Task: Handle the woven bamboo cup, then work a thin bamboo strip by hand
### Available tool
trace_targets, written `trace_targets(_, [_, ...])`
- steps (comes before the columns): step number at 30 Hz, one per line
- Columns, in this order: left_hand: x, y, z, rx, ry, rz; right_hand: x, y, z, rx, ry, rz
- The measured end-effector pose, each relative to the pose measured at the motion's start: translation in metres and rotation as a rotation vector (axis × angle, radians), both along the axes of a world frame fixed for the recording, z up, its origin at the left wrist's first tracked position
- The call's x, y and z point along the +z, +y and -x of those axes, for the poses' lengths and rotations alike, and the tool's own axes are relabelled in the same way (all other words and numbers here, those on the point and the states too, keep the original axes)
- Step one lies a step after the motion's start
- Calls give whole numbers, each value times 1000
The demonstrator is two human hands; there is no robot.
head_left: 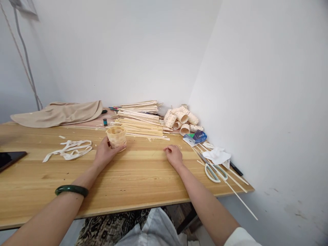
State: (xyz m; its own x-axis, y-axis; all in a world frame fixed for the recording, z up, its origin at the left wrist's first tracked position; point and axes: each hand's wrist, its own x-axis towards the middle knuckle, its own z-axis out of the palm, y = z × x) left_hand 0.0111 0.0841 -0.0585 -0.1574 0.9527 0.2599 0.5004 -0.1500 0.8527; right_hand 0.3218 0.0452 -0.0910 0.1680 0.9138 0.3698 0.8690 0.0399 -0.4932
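Observation:
My left hand [106, 152] is wrapped round a small woven cup-shaped basket [117, 137] of pale strips, its open top facing up, just above the wooden table. To the right, my right hand [174, 155] is closed, thumb and fingers pressed together low over the tabletop. Whatever sits in that pinch is too small to make out; a faint thin line, perhaps thread, shows on its left. Beyond the basket stands a dark teal thread spool [105, 122]. A loose white fabric ribbon [73, 149] lies left of my left hand.
Bundles of flat pale strips [140, 126] lie at the back, beside piled woven cylinders [182, 118]. At the right are scissors [215, 172], a blue packet [197, 137], white paper [217, 155] and a black pen [236, 168]. Beige cloth [61, 114] and a dark tablet [10, 159] are leftward.

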Motion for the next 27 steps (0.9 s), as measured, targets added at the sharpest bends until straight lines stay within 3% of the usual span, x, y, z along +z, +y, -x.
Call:
trace_targets(7, [0,-1,-2,-2,-30,25,-2,2,-2,2,27,-25])
trace_targets(13, [-1,0,-2,-66,-91,13,2,4,-6,-79,61,1])
trace_targets(23, [-4,2,-1,-60,-117,23,45,20,-31,-150,35,82])
trace_targets(27, [-3,3,-3,-56,-186,26,53,32,-34,-143,9,130])
